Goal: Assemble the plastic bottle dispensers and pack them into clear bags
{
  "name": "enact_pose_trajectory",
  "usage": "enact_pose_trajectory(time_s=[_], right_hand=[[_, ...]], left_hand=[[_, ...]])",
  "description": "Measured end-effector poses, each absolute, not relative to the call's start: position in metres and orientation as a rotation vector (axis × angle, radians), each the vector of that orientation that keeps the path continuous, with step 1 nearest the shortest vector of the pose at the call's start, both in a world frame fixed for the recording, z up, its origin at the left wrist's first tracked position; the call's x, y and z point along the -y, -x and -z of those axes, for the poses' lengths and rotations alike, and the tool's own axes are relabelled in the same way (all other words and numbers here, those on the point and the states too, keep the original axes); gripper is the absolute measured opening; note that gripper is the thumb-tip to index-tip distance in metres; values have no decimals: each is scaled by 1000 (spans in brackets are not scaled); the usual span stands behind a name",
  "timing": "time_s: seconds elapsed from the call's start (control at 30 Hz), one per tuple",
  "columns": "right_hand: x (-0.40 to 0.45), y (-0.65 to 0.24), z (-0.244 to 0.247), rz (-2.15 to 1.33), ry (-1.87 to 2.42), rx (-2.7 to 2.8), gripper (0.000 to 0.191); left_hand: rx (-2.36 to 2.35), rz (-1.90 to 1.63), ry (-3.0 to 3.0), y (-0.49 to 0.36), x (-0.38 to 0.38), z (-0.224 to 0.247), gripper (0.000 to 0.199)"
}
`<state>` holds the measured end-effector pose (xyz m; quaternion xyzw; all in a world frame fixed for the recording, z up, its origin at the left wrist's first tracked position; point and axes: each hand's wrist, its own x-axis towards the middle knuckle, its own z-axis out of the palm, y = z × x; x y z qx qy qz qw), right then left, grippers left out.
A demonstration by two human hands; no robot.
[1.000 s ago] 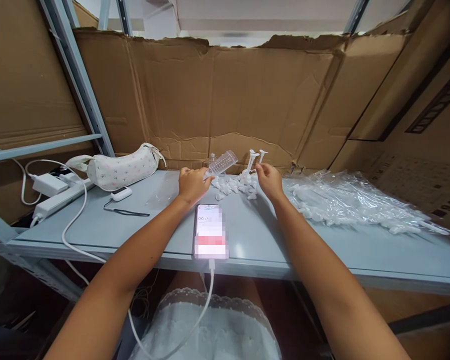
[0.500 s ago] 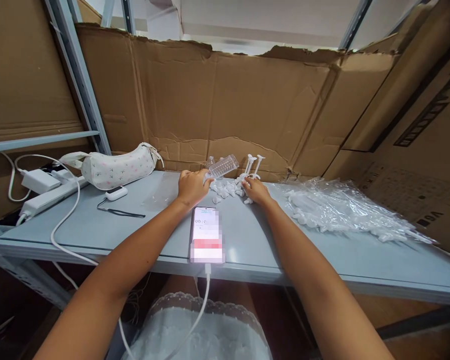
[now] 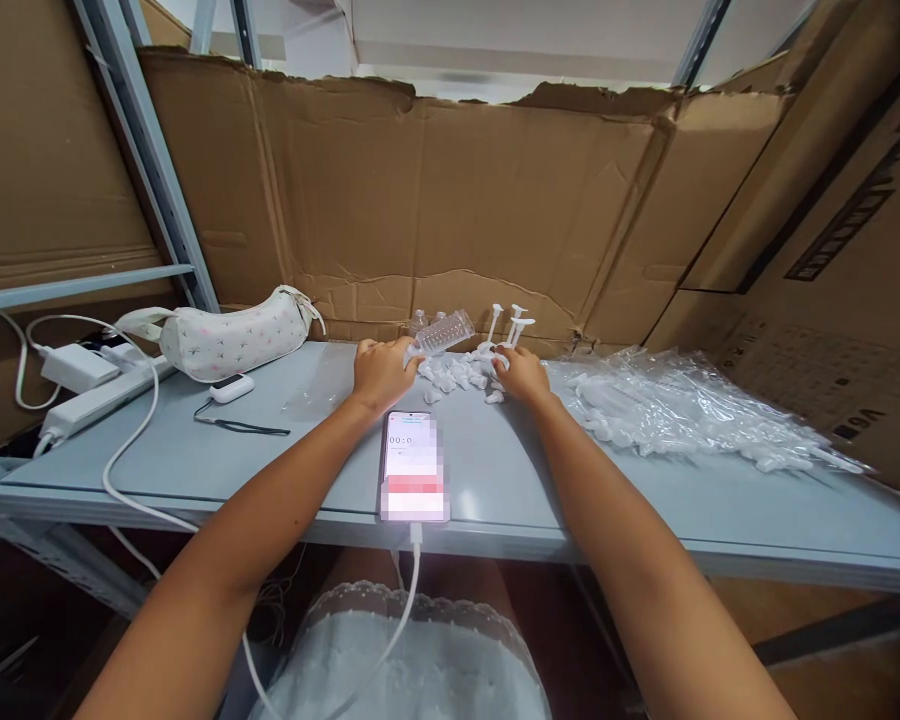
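Observation:
My left hand (image 3: 381, 372) is closed round the near end of a clear ribbed plastic bottle (image 3: 447, 332), which lies tilted with its far end up to the right. A pile of small white plastic pieces (image 3: 450, 374) lies on the grey table just right of that hand. My right hand (image 3: 523, 374) is at the pile's right side, its fingers bent together at a white pump piece (image 3: 521, 324) with a long stem. More white stemmed pumps (image 3: 496, 318) stand up beside it. Behind the bottle is another clear bottle (image 3: 418, 320).
A phone (image 3: 414, 465) with a white cable lies at the front edge. Left are a floral pouch (image 3: 236, 335), a small white device (image 3: 232, 388) and a power strip (image 3: 101, 405). A clear bag of white parts (image 3: 690, 410) lies right. Cardboard (image 3: 457, 200) stands behind.
My right hand has shifted slightly right and up, and the white pumps by its fingers have changed position. My left hand still holds the bottle. The view has moved slightly.

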<state>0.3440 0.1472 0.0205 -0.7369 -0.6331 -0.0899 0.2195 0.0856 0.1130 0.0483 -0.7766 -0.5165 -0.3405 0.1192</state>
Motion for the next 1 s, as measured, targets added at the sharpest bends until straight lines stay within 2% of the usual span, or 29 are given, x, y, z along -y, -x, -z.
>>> enact_pose_trajectory(time_s=[0.2,0.33,0.4,0.57,0.77,1.0], right_hand=[[-148,-349,-15,192,2048,1713,42],[-149,-353,-22,194,1686,1490,44],[-150,-351,-28,75,1403,1335,43],[-146,-324,-40,-484,828,1151,46],[-130,-291,-39,-713,718,1159,53],[-120,-284,-41,-815,690,1194,49]], left_hand=[[1522,965,2306,-84,-113,-48,35],[1541,934,2364,-84,-116,-47,35],[1534,954,2403,-85,-116,-47,34],[1505,1050,2471,-89,-111,-48,32],[1594,1227,2590,-82,-112,-46,30],[1274,1597,3027,-84,-119,-40,53]])
